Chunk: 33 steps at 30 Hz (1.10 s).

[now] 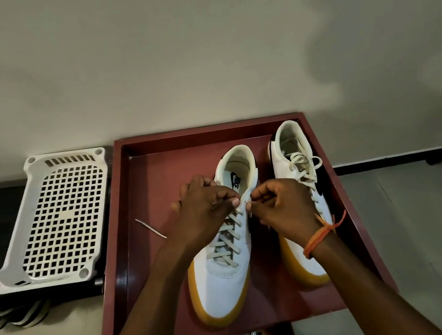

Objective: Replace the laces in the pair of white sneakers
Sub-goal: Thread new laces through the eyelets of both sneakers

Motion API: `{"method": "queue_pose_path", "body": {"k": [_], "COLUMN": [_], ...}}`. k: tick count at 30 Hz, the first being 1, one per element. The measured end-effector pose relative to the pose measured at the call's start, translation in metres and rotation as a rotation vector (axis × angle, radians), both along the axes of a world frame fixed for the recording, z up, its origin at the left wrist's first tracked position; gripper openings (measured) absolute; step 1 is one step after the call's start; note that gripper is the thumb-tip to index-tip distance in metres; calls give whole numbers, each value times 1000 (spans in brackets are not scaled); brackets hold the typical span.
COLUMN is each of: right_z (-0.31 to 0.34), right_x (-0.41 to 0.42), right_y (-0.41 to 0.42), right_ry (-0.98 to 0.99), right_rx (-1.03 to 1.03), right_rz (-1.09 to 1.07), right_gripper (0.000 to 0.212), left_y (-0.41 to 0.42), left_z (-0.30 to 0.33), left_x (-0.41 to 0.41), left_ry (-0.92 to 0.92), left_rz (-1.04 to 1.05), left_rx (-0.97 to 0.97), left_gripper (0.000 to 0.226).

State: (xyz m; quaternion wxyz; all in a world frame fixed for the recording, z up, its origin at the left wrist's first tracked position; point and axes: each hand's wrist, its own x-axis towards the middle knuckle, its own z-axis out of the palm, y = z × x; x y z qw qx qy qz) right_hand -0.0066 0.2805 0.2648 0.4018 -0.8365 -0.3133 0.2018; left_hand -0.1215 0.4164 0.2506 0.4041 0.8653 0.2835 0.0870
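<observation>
Both hands work at the top eyelets of the left sneaker (223,275). The left hand (206,214) has its fingers curled, thumb and forefinger pinching the lace (228,240) at the upper eyelet on the shoe's left flap. The right hand (285,206) is curled too, its grip a fingertip pinch on the lace end at the opposite eyelet; the two pinches sit just beside each other over the tongue. An orange thread band (320,235) circles the right wrist.

Below the fingers the lace crosses down the shoe in neat rungs. This sneaker is white with a tan sole, toe pointing toward the person, its opening showing a dark printed logo.

The right sneaker (299,184) stands just beside it, partly hidden by the right forearm, its lace (303,165) threaded and lying loose near the opening.

Both shoes sit inside a dark red tray (153,262). A short pale lace piece (151,228) lies on the tray floor to the left of the hands.

Left of the tray, a white perforated plastic rack (51,219) lies tilted on a dark surface.
</observation>
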Motion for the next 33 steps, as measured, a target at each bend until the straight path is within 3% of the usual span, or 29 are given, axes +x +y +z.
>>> {"method": "queue_pose_path", "body": {"k": [4,7,10,13,15,16,20,23,30,33], "right_z": [2,6,11,18,23,26,21,8,4,16], "right_x": [4,7,24,49,52,48,18,-1,-3,25], "right_y": [-3,-5,-12,-25,-29,-27,-12,-1,2,-8], "right_ry": [-241,-252,-281,-149,-40,-8,132,52,191,155], "right_rx": [1,-10,-30,84,127,111,22,6,160,292], "right_rz": [174,230,101,-265,-368,-341,-21,110,-100,-349], "right_gripper": [14,14,19,16,8,3,43,25,27,23], "left_y": [0,2,10,14,15,16,25,34,37,38], "left_z": [0,2,2,-2,2,2,-6,-14,-20,-18], "left_x": [-1,-3,-9,-11,-12,-11,-13,-12,-7,-7], "left_ry": [4,45,62,86,30,-28,-129,-136,-137,-210], "left_rz": [-22,-38,-80,-106,-126,-128,-125,-149,-191,-194], "left_rx": [14,117,245,253,185,156,215,254,270,289], "left_gripper": [14,17,43,48,34,28,62,62,59,45]}}
